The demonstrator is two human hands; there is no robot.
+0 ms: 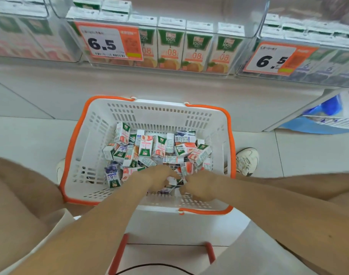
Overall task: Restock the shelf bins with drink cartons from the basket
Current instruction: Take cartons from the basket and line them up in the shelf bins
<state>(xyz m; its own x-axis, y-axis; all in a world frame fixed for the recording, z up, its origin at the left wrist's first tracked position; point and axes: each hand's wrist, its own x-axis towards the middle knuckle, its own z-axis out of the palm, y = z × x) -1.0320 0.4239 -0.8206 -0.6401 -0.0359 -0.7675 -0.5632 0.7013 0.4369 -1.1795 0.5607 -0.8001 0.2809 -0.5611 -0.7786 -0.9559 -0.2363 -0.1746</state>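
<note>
Rummaging in the basket for the next pick.
Curls fingers of left hand and right hand into loose drink cartons by the near edge; cannot tell what is pinched. Calls next for lifting one out and matching a shelf bin. Reads "100%", "08" on binned cartons, "6.5" on both price tags.

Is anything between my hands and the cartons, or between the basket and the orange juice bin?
Nothing visible. The left hand and right hand are among the cartons in the basket. Only a low ledge lies between it and the orange juice bin, whose front row looks full.
</note>
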